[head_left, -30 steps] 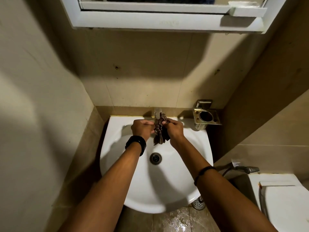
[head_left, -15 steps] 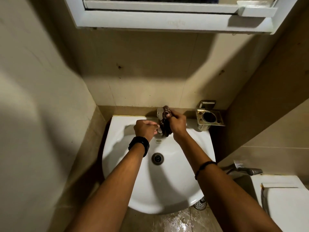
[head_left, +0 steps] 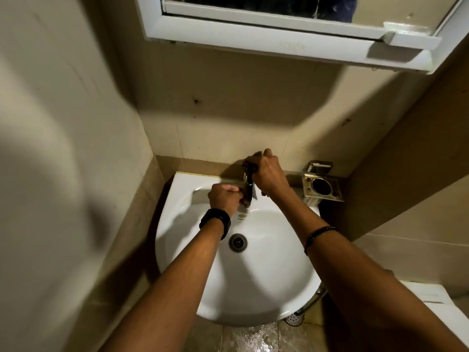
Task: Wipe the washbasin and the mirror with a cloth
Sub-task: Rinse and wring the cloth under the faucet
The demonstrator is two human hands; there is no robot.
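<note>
The white washbasin (head_left: 177,250) hangs on the wall below me, with a drain (head_left: 238,242) in its bowl. A metal tap (head_left: 248,196) stands at its back edge. My right hand (head_left: 269,175) is shut on a dark brown cloth (head_left: 247,165) and presses it on top of the tap. My left hand (head_left: 224,196), with a black watch on its wrist, is closed against the left side of the tap spout; I cannot tell whether it grips the spout. The mirror (head_left: 279,6) in its white frame is at the top edge, mostly out of view.
A brass cup holder (head_left: 323,187) is fixed to the wall right of the tap. A white toilet cistern (head_left: 429,293) sits at lower right, with a chrome hose (head_left: 313,299) beside the basin. The floor (head_left: 256,336) below is wet. Tiled walls close in on both sides.
My right hand has lifted the cloth from under the spout to the top of the tap. My left hand let go of the cloth and stays by the spout. The view tilted up.
</note>
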